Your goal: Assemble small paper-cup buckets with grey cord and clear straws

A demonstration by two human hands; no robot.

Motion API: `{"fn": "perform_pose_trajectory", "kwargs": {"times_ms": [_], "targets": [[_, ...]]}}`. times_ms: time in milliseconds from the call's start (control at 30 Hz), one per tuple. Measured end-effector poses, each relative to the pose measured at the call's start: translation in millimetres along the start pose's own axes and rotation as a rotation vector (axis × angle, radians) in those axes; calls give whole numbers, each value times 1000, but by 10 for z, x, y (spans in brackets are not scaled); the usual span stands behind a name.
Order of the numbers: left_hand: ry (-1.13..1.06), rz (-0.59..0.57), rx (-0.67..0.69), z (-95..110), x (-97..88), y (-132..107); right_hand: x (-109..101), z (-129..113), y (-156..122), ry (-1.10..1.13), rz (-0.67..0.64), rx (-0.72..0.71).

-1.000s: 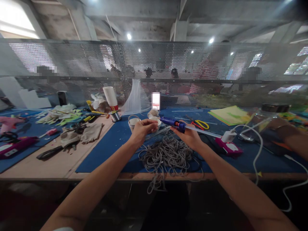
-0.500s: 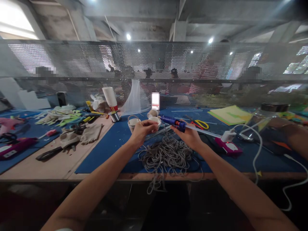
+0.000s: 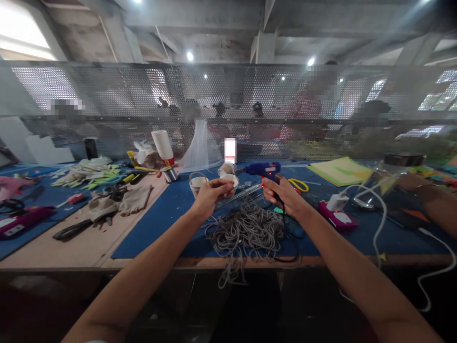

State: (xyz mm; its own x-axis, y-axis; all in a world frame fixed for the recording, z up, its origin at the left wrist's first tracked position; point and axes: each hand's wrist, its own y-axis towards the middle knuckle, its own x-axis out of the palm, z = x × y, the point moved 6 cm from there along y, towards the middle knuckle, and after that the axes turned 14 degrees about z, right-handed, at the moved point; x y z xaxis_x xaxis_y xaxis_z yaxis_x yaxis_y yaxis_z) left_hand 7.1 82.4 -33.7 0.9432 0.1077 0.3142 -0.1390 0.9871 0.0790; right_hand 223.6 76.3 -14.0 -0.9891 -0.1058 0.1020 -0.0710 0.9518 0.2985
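Observation:
My right hand is closed round the handle of a blue glue gun, held upright with its nozzle pointing left toward my left hand. My left hand is closed in a pinch on the grey cord, just in front of a small white cup. A tangled heap of grey cord lies on the blue mat below both hands and spills over the table's front edge. Clear glue sticks lie between my hands.
Two more small cups stand behind my left hand. Yellow-handled scissors, a magenta device with a white charger and cable, gloves, a stack of paper cups and a perforated metal screen surround the work spot. Another person's arm rests far right.
My right hand has turned the glue gun from lying slanted to upright, gripping it by the handle, nozzle pointing left. My left hand has stayed in place.

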Motion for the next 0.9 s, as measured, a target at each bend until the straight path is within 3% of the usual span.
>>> {"fn": "perform_pose_trajectory", "kwargs": {"times_ms": [200, 500, 700, 800, 900], "targets": [[-13, -34, -32, -37, 12, -9, -9, 74, 11, -21, -71, 99], [-64, -93, -138, -50, 50, -34, -171, 85, 136, -55, 51, 49], [-99, -103, -157, -51, 61, -32, -555, 313, 347, -354, 247, 56], [-105, -106, -160, -46, 59, -29, -680, 398, 413, -465, 276, 51], [-110, -104, -158, -43, 50, -28, -779, 444, 450, -754, 293, 31]]}}
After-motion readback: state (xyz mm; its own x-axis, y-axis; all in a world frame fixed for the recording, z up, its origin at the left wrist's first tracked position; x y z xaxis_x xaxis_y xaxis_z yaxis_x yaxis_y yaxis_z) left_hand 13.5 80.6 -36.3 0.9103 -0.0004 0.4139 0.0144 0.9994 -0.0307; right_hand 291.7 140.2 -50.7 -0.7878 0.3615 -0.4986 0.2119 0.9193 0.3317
